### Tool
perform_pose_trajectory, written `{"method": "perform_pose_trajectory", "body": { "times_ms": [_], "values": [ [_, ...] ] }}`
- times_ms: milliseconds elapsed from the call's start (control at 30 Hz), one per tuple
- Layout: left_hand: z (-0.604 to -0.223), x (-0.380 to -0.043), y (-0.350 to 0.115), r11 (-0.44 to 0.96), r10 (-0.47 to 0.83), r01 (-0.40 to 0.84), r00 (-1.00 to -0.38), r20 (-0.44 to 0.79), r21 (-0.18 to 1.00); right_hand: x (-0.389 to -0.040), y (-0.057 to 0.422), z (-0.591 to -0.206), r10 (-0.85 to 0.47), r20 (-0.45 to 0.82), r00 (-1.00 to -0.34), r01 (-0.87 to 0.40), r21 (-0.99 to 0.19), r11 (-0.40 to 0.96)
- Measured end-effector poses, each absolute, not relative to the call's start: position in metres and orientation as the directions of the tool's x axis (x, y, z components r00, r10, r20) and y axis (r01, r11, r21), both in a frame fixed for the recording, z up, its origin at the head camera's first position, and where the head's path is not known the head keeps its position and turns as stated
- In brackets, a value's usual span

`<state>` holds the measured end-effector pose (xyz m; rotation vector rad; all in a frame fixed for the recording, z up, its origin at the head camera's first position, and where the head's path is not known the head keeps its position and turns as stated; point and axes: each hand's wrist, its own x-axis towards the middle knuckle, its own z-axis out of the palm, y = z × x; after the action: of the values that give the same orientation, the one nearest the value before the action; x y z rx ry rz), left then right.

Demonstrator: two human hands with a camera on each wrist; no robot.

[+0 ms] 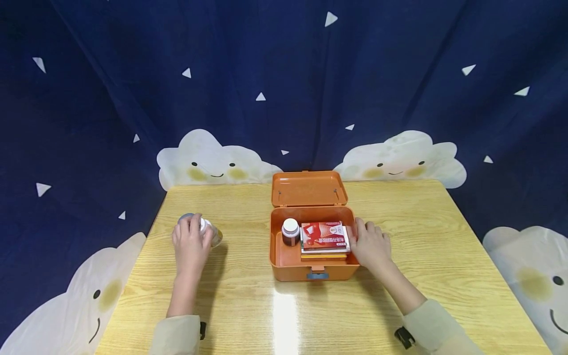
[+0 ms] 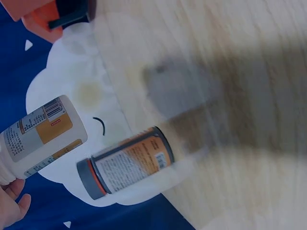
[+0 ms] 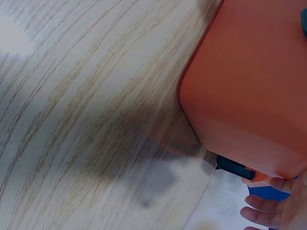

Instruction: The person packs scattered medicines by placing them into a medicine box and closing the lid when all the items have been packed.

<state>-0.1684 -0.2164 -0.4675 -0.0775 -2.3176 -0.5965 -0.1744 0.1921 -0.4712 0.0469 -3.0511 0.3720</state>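
My left hand (image 1: 192, 244) is over the left part of the table, holding a white bottle (image 2: 45, 136) with an orange and white label by its cap end. Close beside it stands a dark-labelled bottle (image 2: 132, 163) with a grey lid, mostly behind my hand in the head view. My right hand (image 1: 372, 246) rests at the right rim of an orange box (image 1: 293, 272), thumb over the edge, other fingers loosely straight and spread outside. Inside the box are a brown bottle (image 1: 291, 232) with a white cap and a stack of medicine boxes (image 1: 324, 235), a red one on top.
The orange box's lid (image 1: 309, 190) is folded back behind it, and a grey-blue latch (image 1: 317, 276) sits on its front. Everything stands on a wooden table (image 1: 248, 315). A dark blue curtain (image 1: 284, 59) with clouds and triangles hangs behind.
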Motion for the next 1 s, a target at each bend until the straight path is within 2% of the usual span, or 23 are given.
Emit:
{"method": "perform_pose_trajectory", "body": {
  "times_ms": [167,467,700,1000],
  "values": [
    [-0.461,-0.170,-0.207,0.884,-0.102,0.238,-0.741,0.664,0.402,-0.175,0.192,-0.471,-0.025,0.069,-0.997,-0.041,-0.237,0.971],
    [-0.450,-0.174,-0.191,0.875,-0.062,0.298,-0.712,0.700,0.381,-0.176,0.192,-0.472,-0.016,0.061,-0.998,-0.031,-0.246,0.969],
    [-0.441,-0.175,-0.178,0.854,-0.040,0.336,-0.719,0.694,0.397,-0.176,0.192,-0.473,-0.016,0.062,-0.998,-0.031,-0.248,0.968],
    [-0.430,-0.176,-0.164,0.828,-0.011,0.395,-0.698,0.716,0.398,-0.176,0.193,-0.474,-0.014,0.063,-0.998,-0.029,-0.254,0.967]
  ]
}}
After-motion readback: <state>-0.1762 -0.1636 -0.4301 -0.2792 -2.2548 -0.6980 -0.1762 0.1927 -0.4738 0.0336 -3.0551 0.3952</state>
